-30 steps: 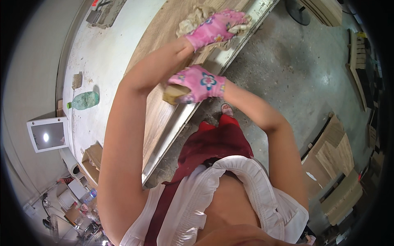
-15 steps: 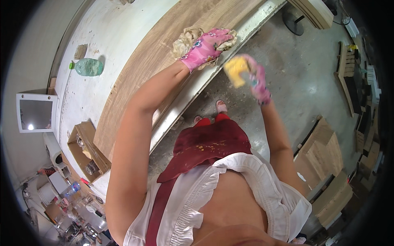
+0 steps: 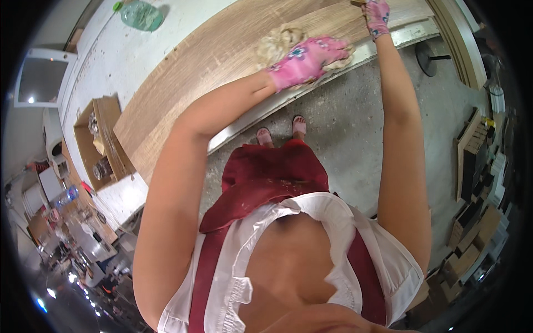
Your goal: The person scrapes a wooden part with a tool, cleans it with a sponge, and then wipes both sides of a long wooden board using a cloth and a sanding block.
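Observation:
My left hand (image 3: pixel 308 60), in a pink flowered glove, presses a crumpled cream cloth (image 3: pixel 280 43) onto the wood-grain panel (image 3: pixel 202 69) near its front edge. Folds of the cloth show on both sides of the hand, and its fingers lie over it. Farther right along the panel, my right hand (image 3: pixel 377 16) wears a matching glove. Its fingers are closed round a yellow sponge, of which only a small dull edge shows at the top of the picture. The right arm is stretched out far.
A green plastic bottle (image 3: pixel 141 15) lies on the white tabletop (image 3: pixel 166 30). An open cardboard box (image 3: pixel 114 130) stands at the panel's left end. A black round stand (image 3: pixel 426 60) is on the floor, near stacked boards (image 3: pixel 458 39). Wooden pieces (image 3: pixel 472 155) line the right.
My right hand has swung from above the floor up and away to the panel. The left stays on the cloth. The whole view has shifted, bringing the far right of the panel into sight.

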Motion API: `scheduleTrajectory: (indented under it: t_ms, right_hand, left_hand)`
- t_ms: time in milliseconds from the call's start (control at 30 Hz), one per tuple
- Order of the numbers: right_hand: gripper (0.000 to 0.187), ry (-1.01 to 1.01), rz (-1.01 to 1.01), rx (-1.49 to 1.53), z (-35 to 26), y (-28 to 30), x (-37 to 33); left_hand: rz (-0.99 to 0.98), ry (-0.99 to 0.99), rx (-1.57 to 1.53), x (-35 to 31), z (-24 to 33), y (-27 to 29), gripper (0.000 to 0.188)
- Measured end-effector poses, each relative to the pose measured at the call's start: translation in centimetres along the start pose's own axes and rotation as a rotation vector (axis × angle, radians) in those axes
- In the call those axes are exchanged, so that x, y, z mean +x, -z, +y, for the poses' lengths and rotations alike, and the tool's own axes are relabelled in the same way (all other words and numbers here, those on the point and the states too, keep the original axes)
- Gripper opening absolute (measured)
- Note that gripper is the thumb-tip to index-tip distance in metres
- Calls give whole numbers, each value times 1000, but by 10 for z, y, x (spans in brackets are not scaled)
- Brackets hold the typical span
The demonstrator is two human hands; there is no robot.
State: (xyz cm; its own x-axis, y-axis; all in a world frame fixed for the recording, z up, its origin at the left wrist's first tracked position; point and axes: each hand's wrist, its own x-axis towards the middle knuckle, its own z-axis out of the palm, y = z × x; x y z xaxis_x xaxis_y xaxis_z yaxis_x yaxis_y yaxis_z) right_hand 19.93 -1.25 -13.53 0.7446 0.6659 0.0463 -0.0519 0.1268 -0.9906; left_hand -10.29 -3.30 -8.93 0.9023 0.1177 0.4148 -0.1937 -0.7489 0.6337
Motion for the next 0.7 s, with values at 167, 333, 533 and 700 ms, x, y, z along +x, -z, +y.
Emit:
scheduleTrajectory:
  t_ms: [167, 333, 533, 700]
  right_hand:
    - [25, 318, -65, -139, 7, 3, 8]
    - [25, 108, -55, 176, 18, 16, 33]
    - [31, 307, -84, -188, 17, 2, 20]
    - [32, 143, -55, -287, 45, 50, 68]
  left_hand:
    - [-84, 153, 41, -108, 42, 51, 76]
    - [42, 334, 145, -249, 83, 90, 71]
    - [81, 829, 500, -453, 167, 138, 56]
    - [998, 1176, 163, -510, 228, 167, 67]
